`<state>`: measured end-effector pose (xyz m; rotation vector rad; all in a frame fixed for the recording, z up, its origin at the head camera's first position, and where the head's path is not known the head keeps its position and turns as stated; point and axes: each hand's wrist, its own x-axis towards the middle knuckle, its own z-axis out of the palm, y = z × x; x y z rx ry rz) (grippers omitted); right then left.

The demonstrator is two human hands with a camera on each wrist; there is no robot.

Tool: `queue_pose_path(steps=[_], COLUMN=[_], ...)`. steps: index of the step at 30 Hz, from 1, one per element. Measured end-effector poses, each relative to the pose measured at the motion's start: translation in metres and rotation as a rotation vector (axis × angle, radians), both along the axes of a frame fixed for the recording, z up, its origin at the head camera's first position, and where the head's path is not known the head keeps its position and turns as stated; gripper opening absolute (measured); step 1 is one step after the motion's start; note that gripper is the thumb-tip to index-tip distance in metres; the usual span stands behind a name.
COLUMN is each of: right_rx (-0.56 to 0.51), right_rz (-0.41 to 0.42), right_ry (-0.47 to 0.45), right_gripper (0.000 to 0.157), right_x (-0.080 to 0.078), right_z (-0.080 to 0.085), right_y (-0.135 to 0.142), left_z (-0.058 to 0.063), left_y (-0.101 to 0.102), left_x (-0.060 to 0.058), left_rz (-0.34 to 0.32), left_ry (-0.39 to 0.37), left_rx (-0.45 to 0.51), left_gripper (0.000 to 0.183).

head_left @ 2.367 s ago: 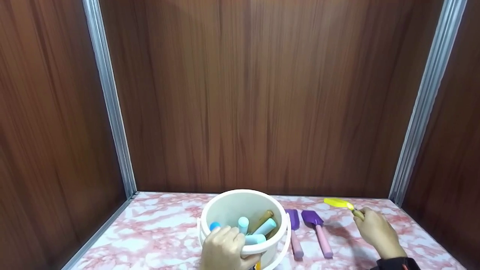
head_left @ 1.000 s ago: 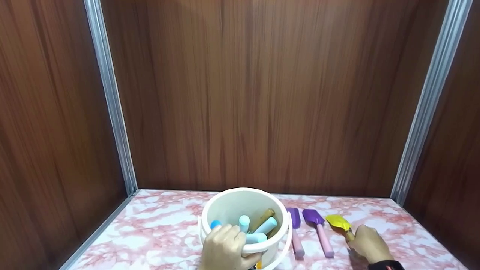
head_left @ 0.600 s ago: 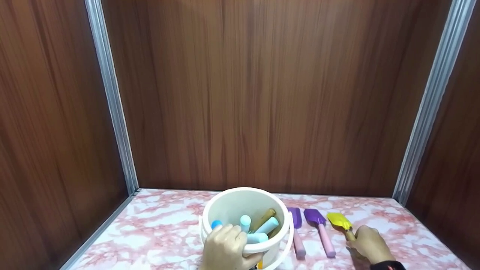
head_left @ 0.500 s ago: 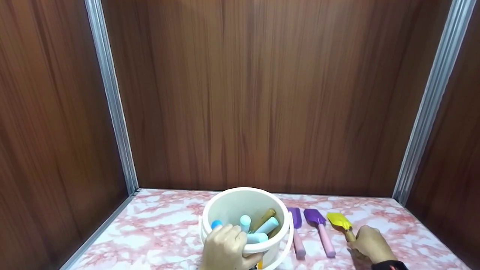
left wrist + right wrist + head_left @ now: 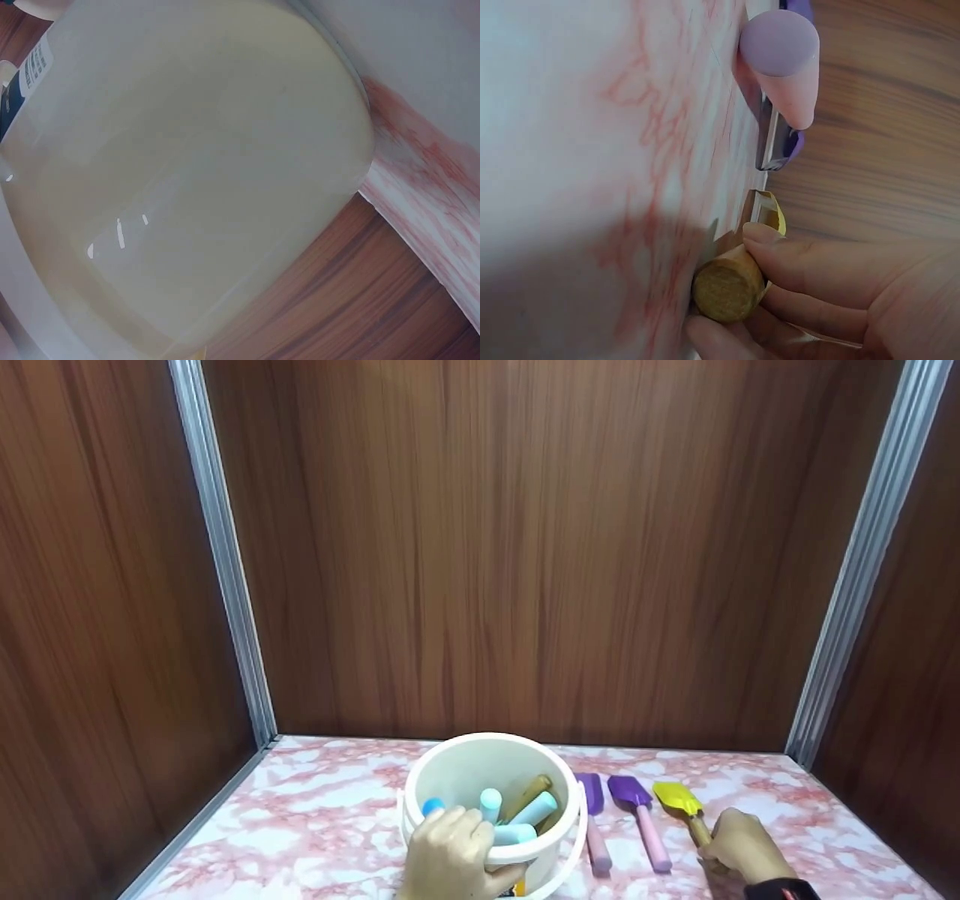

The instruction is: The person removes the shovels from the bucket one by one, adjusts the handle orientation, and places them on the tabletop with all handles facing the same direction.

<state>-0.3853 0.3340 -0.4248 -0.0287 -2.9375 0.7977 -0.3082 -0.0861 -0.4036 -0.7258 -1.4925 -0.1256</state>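
Note:
My left hand [image 5: 450,855] grips the near rim of a white bucket [image 5: 480,769], thumb outside and fingers over the edge. Light blue handles [image 5: 535,810], a wooden handle [image 5: 534,791] and a blue rounded tip [image 5: 433,807] show inside it. To the right, my right hand [image 5: 742,847] pinches the wooden handle of a small yellow shovel [image 5: 677,797], whose blade points away from me. In the right wrist view, thumb and fingers close round that handle [image 5: 727,289] right at the tabletop. The bucket's outer wall [image 5: 225,150] fills most of the left wrist view.
Two purple shovels with pink handles lie between bucket and right hand: one [image 5: 628,790] beside the yellow one, the other [image 5: 592,793] partly behind the bucket's bail [image 5: 576,855]. Wood-grain panels [image 5: 487,547] enclose the marbled table [image 5: 315,810] at the back and sides.
My right hand has brought the yellow shovel down from above the table to beside the purple shovels. In the last half second it has barely moved. The left hand still grips the bucket.

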Motion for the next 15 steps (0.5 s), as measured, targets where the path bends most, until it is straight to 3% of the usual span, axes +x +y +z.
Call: queue_pose_path(steps=[15], right_rx=[-0.001], right_rz=[0.004], right_ry=[-0.017], right_gripper=[0.020], right_x=[-0.0016], right_z=[-0.0014], right_y=[0.0021], left_z=[-0.0003], left_y=[-0.0006], left_x=[0.0004], left_rz=[0.004], left_ry=[0.002], left_rx=[-0.004], left_gripper=[0.058])
